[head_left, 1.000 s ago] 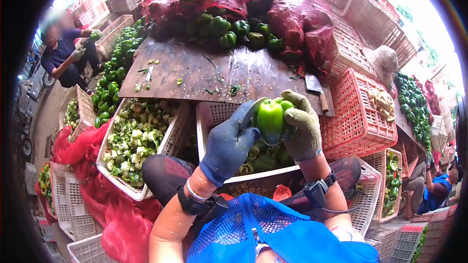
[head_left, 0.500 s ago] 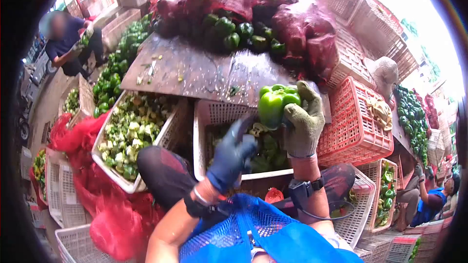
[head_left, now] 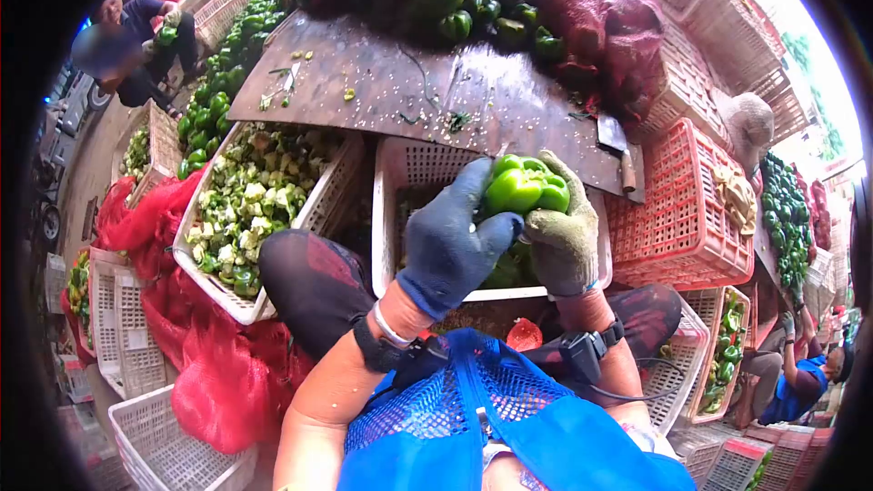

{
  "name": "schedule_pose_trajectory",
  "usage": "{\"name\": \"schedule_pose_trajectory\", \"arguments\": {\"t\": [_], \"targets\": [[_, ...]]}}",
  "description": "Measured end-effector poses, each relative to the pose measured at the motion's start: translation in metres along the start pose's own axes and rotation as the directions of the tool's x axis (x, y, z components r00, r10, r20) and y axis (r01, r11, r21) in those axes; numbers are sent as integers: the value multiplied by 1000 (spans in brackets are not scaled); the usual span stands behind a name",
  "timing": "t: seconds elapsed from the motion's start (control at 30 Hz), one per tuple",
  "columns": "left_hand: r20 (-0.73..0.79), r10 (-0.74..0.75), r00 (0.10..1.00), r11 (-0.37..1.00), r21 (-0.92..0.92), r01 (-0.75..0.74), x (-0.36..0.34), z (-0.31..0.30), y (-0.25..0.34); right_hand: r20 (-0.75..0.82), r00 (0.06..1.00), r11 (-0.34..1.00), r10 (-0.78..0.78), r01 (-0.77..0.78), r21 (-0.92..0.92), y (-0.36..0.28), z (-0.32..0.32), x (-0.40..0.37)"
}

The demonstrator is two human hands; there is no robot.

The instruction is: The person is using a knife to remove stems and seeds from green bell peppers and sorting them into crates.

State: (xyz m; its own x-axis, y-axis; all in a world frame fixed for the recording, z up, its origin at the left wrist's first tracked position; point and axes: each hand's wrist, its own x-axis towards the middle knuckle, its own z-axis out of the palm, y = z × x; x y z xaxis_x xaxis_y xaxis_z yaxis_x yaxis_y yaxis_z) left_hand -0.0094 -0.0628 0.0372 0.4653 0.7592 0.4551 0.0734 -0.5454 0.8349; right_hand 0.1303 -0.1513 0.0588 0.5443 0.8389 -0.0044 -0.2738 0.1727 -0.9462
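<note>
A green bell pepper (head_left: 526,185) is held between my two gloved hands above a white crate (head_left: 386,218). My left hand (head_left: 455,241), in a dark blue glove, has its fingers and thumb pressed around the pepper's left side. The right side of the pepper rests in my right hand (head_left: 562,227), whose grey-green glove wraps it. Green pieces (head_left: 509,271) lie in the crate beneath. Behind the hands, a wooden board (head_left: 355,82) carries scattered seeds and scraps. A knife (head_left: 612,135) with a broad blade lies at the board's right end.
Cut cores fill a crate (head_left: 250,218) on the left, beside red netting (head_left: 218,373). A red crate (head_left: 673,209) stands on the right. Peppers (head_left: 446,5) and red mesh sacks (head_left: 605,18) are heaped behind the board. A person (head_left: 150,27) sits at upper left, another (head_left: 800,377) at right.
My left hand has moved up and right from beside the pepper and now grips it. The view has shifted, showing the knife on the board. The person at upper left has leaned.
</note>
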Motion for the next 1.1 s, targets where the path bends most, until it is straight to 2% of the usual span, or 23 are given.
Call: {"name": "schedule_pose_trajectory", "arguments": {"t": [0.03, 0.07, 0.23, 0.3, 0.43, 0.47, 0.5, 0.57, 0.63, 0.67, 0.7, 0.73, 0.77, 0.8, 0.83, 0.9, 0.97, 1.0, 1.07, 1.1], "targets": [[-36, 92, 995, 995, 26, -91, -1, 4, -5, -3, 1000, 1000, 24, -24, -4, 3, -1, -2], [-27, 74, 997, 997, 8, -74, -3, 6, -8, -16, 1000, 997, 25, -26, -67, 5, -4, -1], [74, -37, 997, 997, -70, 42, -7, 11, -16, -8, 996, 994, 91, -91, -57, 11, -10, 1], [125, -50, 991, 995, -79, 60, -10, 10, -20, -7, 994, 986, 106, -106, -127, 13, -15, 3], [78, -140, 987, 975, -162, 151, -11, 26, -24, -4, 991, 969, 135, -132, -207, 14, -22, 6], [8, -103, 995, 987, -123, 103, -11, 34, -29, -24, 987, 974, 159, -161, -157, 16, -27, 8], [39, -156, 987, 970, -182, 161, -12, 37, -29, -41, 981, 976, 189, -193, -103, 21, -32, 10], [8, -192, 981, 973, -130, 191, -12, 44, -33, -60, 986, 987, 156, -158, -27, 28, -35, 12], [38, -483, 875, 833, -287, 473, 4, 46, -51, -40, 987, 982, 153, -147, 116, 29, -37, 8], [-124, -329, 936, 939, -144, 311, 7, 50, -72, 2, 994, 993, 109, -109, 40, 30, -33, 5], [-47, -364, 930, 929, -97, 358, 7, 55, -89, 44, 997, 997, 64, -63, -34, 32, -30, 2], [50, -401, 915, 914, -51, 404, 5, 55, -99, 123, 992, 871, -23, 80, -484, 26, -31, 7], [149, -430, 890, 900, -7, 436, 7, 56, -105, 165, 986, 801, -38, 128, -584, 34, -46, 12], [208, -456, 865, 889, 69, 452, 12, 56, -111, 165, 980, 977, 107, -73, -200, 50, -72, 16], [262, -405, 876, 908, 225, 353, 17, 57, -123, 205, 943, 881, 263, -321, 347, 60, -89, 19], [169, -382, 909, 914, 214, 345, 23, 54, -133, 209, 896, 623, 392, -425, 657, 67, -90, 20], [313, -445, 839, 888, 36, 458, 45, 32, -99, 216, 890, 683, 401, -448, 577, 56, -84, 24], [329, -257, 909, 957, -43, 286, 49, 29, -80, 244, 886, 685, 395, -461, 564, 52, -81, 25], [476, -45, 878, 987, 160, -36, 60, 25, -52, 242, 869, 676, 431, -489, 552, 55, -76, 30], [555, 43, 831, 948, 241, -210, 62, 25, -45, 240, 875, 803, 421, -482, 351, 59, -82, 30]]}}
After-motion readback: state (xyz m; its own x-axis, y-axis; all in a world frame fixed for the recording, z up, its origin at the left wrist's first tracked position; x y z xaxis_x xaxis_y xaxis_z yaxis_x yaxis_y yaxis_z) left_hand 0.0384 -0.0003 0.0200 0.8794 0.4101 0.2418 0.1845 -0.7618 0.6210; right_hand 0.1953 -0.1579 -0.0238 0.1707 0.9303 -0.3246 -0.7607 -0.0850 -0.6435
